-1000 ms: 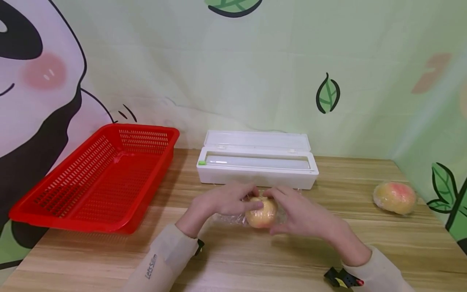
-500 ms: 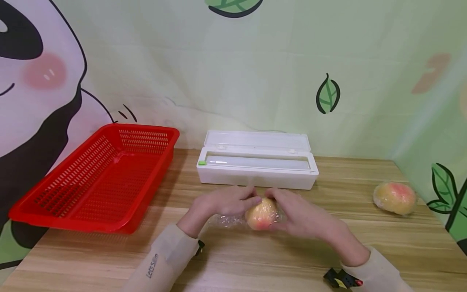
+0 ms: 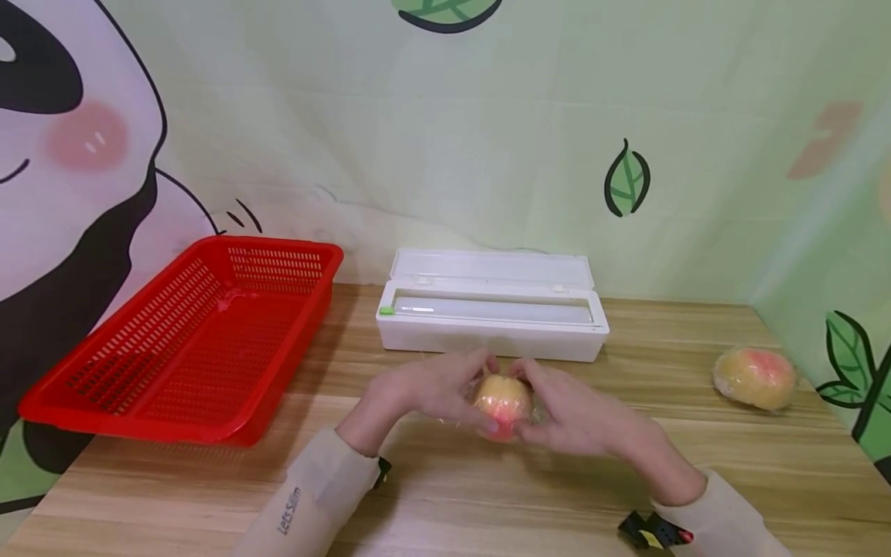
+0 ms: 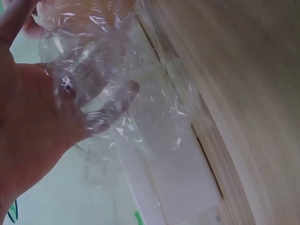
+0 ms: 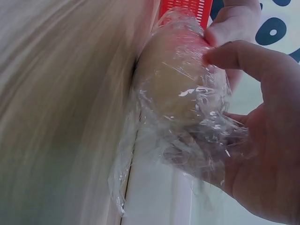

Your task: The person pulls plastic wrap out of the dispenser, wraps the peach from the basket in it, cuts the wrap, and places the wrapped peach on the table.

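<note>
A yellow apple with a red blush (image 3: 503,406), loosely wrapped in clear cling film (image 5: 197,150), sits at the middle of the table. My left hand (image 3: 438,391) holds its left side, thumb in front and fingers behind. Opposite it, my right hand (image 3: 574,410) has its thumb and curled fingers on the right side. Loose film spreads over the left palm in the left wrist view. In the right wrist view the right thumb touches the wrapped fruit near its red part, and crumpled film bunches against the palm.
Behind the hands stands a white cling film dispenser (image 3: 490,336), its lid raised and a roll inside. A red plastic basket (image 3: 278,387) is at the left. Another wrapped yellow-and-red fruit (image 3: 755,377) lies at the right, near the wooden table's edge.
The apple has turned between the hands, its red side now facing the front. My left thumb has moved down its front, and the film at the left has been drawn in.
</note>
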